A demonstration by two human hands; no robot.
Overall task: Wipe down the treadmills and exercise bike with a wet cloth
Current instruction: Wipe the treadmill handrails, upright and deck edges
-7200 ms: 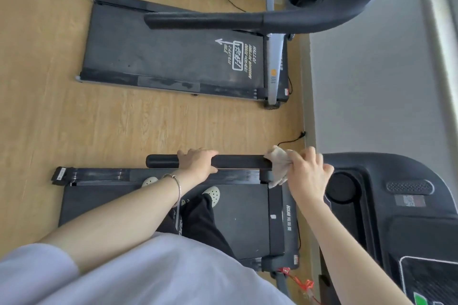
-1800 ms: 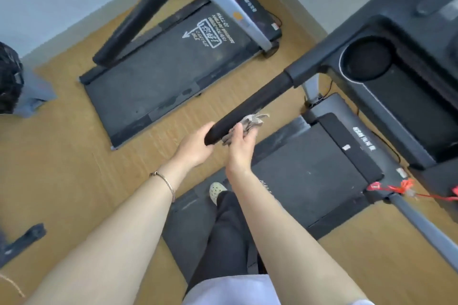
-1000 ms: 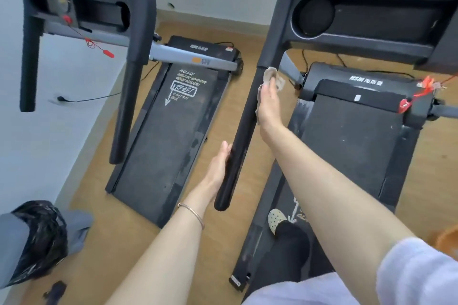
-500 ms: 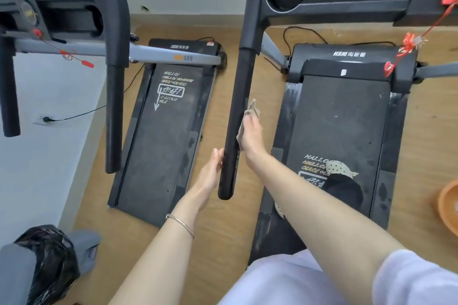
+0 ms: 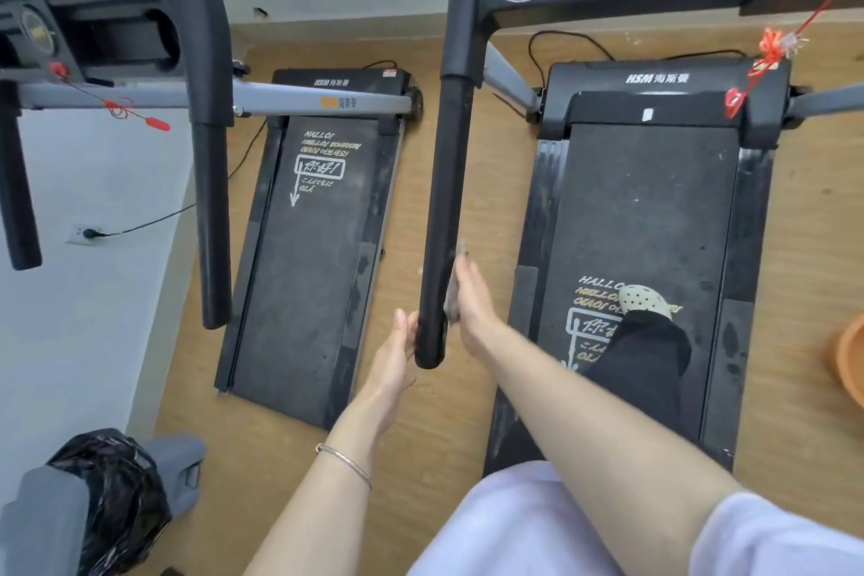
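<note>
I stand on the right treadmill (image 5: 645, 210), one pale shoe (image 5: 643, 299) on its belt. Its black left handrail (image 5: 444, 201) runs down the middle of the view. My right hand (image 5: 472, 309) holds a small grey cloth (image 5: 452, 295) against the right side of the rail, close to its free end. Most of the cloth is hidden between hand and rail. My left hand (image 5: 392, 360) lies flat with straight fingers against the left side of the rail's end. A second treadmill (image 5: 304, 271) stands to the left.
The left treadmill's console and two handrails (image 5: 212, 225) hang over the upper left. A grey bin with a black bag (image 5: 112, 491) sits at the lower left. An orange basin (image 5: 851, 360) shows at the right edge. Red safety cords and power cables lie near the treadmill fronts.
My right hand has slid the cloth down the handrail toward its free end. My left hand has stayed at the rail's tip.
</note>
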